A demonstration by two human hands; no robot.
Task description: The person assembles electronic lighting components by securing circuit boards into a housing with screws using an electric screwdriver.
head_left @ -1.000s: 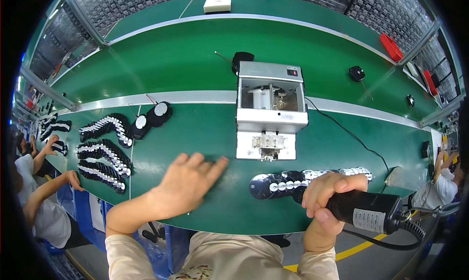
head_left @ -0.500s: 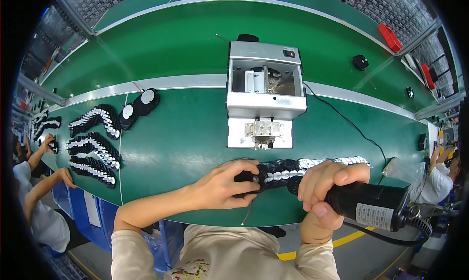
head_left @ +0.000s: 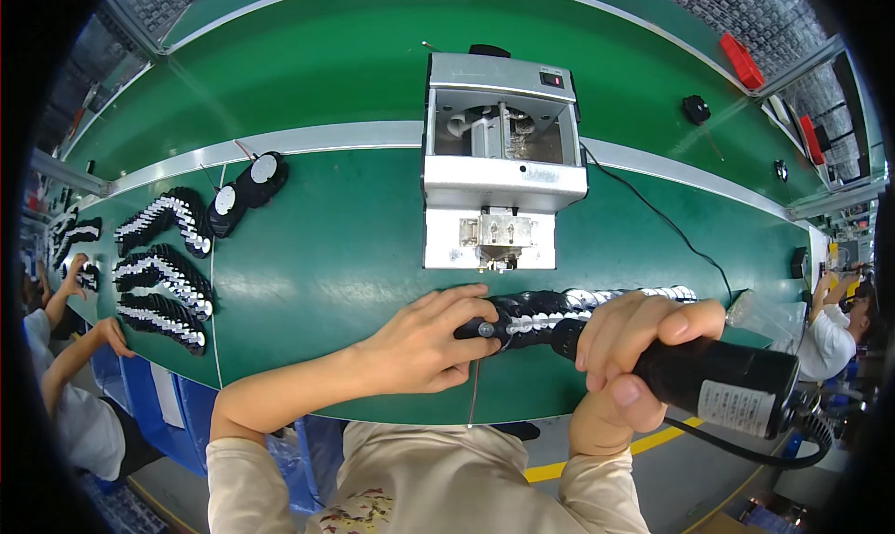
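My left hand (head_left: 424, 343) is closed around a small round black part (head_left: 474, 329) at the left end of a row of stacked black-and-white disc-shaped parts (head_left: 583, 298). A thin reddish wire (head_left: 474, 394) hangs from that part toward the table's near edge. In my right hand (head_left: 643, 348), fingers wrapped round it, is a black powered screwdriver (head_left: 713, 376) with a white label. It lies nearly level, its nose (head_left: 566, 337) pointing left toward the part. Whether its tip touches the part, I cannot tell.
A silver screw feeder (head_left: 503, 175) stands beyond my hands, its cable (head_left: 667, 222) trailing right. Several stacks of similar parts (head_left: 163, 273) and two joined round pieces (head_left: 247, 194) lie left. A clear plastic bag (head_left: 769, 318) is at the right. Co-workers' hands (head_left: 114, 336) show at the left.
The view has shifted slightly, so the table things sit a little higher and further left. The screwdriver and my right hand have moved slightly right. Both hands keep their hold.
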